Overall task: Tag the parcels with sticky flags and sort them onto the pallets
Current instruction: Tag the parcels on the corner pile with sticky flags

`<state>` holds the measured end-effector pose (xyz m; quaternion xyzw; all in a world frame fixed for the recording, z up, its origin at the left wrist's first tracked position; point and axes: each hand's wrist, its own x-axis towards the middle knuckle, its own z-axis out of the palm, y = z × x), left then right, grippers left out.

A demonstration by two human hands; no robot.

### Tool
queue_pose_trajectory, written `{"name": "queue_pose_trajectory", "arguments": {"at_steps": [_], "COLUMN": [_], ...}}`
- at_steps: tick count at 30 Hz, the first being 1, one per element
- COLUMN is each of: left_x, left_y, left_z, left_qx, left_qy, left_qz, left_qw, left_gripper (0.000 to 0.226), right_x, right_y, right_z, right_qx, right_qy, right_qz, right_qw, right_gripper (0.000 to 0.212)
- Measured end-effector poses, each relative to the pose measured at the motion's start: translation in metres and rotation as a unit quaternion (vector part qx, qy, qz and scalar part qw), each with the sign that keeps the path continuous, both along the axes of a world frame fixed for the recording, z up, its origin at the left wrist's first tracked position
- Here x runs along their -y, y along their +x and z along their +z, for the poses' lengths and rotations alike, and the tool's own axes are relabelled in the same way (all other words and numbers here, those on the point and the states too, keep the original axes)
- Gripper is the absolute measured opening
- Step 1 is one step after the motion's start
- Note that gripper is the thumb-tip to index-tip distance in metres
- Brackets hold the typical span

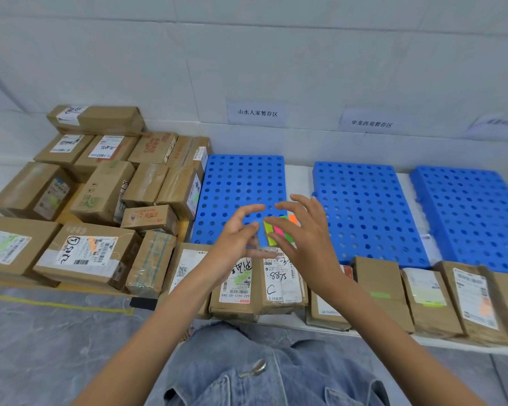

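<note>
Head view: parcels (88,253) beside (blue) pallets (364,206)

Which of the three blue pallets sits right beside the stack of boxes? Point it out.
The leftmost blue pallet, below the left wall sign. Its left edge meets the stacked cardboard boxes; the middle pallet and right pallet lie farther right.
</note>
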<state>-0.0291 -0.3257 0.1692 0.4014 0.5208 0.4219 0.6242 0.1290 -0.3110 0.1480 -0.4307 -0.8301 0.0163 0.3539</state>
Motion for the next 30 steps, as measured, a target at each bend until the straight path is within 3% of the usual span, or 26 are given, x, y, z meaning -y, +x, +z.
{"name": "queue_pose_trajectory", "arguments": {"at_steps": [3, 6, 11, 14, 18, 21, 24, 27, 30], "left_x": [0.001, 0.003, 0.003, 0.002, -0.008, -0.013, -0.008, 0.005, 0.011], "left_y": [0.0, 0.003, 0.006, 0.006, -0.008, -0.031, -0.045, -0.046, -0.041], "left_z": [0.001, 0.001, 0.005, 0.001, -0.027, -0.068, -0.113, -0.143, -0.155], "left_qx": [-0.006, -0.036, -0.008, 0.007, 0.006, 0.037, -0.05, -0.174, -0.298], "left_qy": [-0.001, -0.021, -0.06, -0.075, -0.084, -0.125, -0.171, -0.184, -0.132], "left_qz": [-0.022, -0.031, -0.043, -0.012, 0.106, 0.235, 0.254, 0.17, 0.09], "left_qw": [1.0, 0.999, 0.997, 0.997, 0.991, 0.963, 0.951, 0.952, 0.941], "left_gripper": [0.032, 0.028, 0.029, 0.025, 0.024, 0.017, 0.003, 0.015, 0.027], "right_x": [0.001, 0.002, 0.005, 0.008, 0.015, 0.014, 0.01, 0.013, 0.018], "right_y": [0.001, 0.0, 0.0, 0.001, 0.002, 0.009, 0.021, 0.021, 0.015], "right_z": [0.004, 0.007, 0.006, 0.003, -0.002, -0.017, -0.052, -0.079, -0.093], "right_qx": [-0.056, -0.09, -0.054, -0.052, -0.133, -0.225, -0.232, -0.243, -0.303], "right_qy": [-0.041, -0.07, -0.008, -0.025, -0.153, -0.316, -0.435, -0.464, -0.456], "right_qz": [-0.001, -0.017, -0.01, 0.011, 0.01, -0.075, -0.163, -0.194, -0.185], "right_qw": [0.998, 0.993, 0.998, 0.998, 0.979, 0.918, 0.855, 0.83, 0.816], "right_gripper": [0.008, 0.01, 0.011, 0.01, 0.011, 0.015, 0.014, 0.019, 0.017]}}
